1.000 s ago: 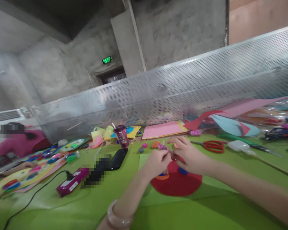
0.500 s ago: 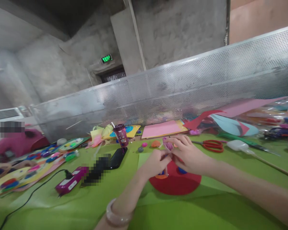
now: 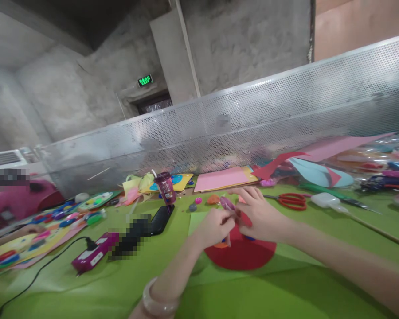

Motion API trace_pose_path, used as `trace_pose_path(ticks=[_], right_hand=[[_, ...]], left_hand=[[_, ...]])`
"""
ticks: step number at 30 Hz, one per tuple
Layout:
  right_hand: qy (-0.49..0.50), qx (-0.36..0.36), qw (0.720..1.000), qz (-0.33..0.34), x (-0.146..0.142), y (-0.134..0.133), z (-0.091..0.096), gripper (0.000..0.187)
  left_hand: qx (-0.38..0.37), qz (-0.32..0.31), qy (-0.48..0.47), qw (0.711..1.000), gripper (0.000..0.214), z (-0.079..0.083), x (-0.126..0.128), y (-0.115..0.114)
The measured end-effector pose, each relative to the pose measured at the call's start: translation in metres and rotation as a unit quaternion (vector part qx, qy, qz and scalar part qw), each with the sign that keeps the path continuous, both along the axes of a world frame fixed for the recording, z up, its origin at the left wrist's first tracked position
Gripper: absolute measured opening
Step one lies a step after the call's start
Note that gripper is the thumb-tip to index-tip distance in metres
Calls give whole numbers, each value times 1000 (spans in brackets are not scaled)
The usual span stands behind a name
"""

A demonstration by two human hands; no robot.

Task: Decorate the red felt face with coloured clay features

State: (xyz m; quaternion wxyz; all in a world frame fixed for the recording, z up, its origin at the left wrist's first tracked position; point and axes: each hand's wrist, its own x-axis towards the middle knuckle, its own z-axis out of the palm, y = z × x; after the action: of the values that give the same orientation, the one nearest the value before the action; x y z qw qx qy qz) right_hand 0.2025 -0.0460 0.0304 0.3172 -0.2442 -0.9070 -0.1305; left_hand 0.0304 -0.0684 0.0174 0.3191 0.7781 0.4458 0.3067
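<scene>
Both hands meet over a red paper disc (image 3: 242,259) on the green tabletop. My left hand (image 3: 217,228) has its fingers closed in a pinch on a purple lump (image 3: 227,204), which looks like soft modelling clay in clear wrap. Thumb and fingers of my right hand (image 3: 257,212) close in on the same lump from the other side, its remaining fingers raised. Pieces of orange (image 3: 221,244) and blue show on the disc, partly covered by the hands. Just beyond lie an orange lump (image 3: 213,199), a pink one (image 3: 198,200) and a grey one (image 3: 193,207).
Red-handled scissors (image 3: 291,201) and a white-headed glue gun or similar tool (image 3: 326,200) lie to the right. A purple cup (image 3: 165,188) with a straw, a black phone (image 3: 162,220) and a purple power strip (image 3: 95,252) stand left. Another person (image 3: 23,197) sits far left.
The purple lump has shifted slightly left and looks more stretched between my fingers. My right hand has turned a little, and the view has moved slightly.
</scene>
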Motion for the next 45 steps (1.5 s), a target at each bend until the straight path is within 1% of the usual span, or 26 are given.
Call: trace_pose_path(ticks=[4, 9, 12, 15, 18, 21, 24, 28, 34, 41, 45], right_hand=[[-8, 25, 1000, 6, 0, 3, -2, 7], [-1, 32, 999, -3, -1, 2, 0, 8], [-26, 55, 998, -9, -1, 2, 0, 10], [-99, 74, 992, -40, -1, 3, -1, 17], [-154, 78, 981, -88, -3, 3, -4, 9], [-154, 80, 978, -114, -4, 2, -6, 5], [-150, 80, 977, -126, -4, 1, -7, 3], [-150, 88, 978, -119, -3, 1, -6, 3], [-155, 94, 979, -95, 0, 6, -6, 6], [-181, 87, 979, -45, 4, 12, -8, 8], [-199, 90, 976, -23, 3, 10, -7, 10]], left_hand=[[3, -4, 10, 1000, 20, 0, 2, -1], [2, 0, 12, 1000, 18, -1, 1, 1], [7, 7, 13, 1000, 18, -2, 0, 2], [13, 12, 16, 1000, 19, -2, 0, 2], [18, 16, 19, 1000, 20, -2, 1, 2], [21, 17, 19, 999, 21, -2, 1, 2], [15, 16, 13, 1000, 19, -2, 1, 2], [9, 18, -4, 1000, 18, -2, 2, 2], [-1, 19, -7, 1000, 26, 0, 3, 0], [19, 31, 5, 999, 30, 0, 3, -2], [33, 40, 22, 998, 26, -1, 2, -1]])
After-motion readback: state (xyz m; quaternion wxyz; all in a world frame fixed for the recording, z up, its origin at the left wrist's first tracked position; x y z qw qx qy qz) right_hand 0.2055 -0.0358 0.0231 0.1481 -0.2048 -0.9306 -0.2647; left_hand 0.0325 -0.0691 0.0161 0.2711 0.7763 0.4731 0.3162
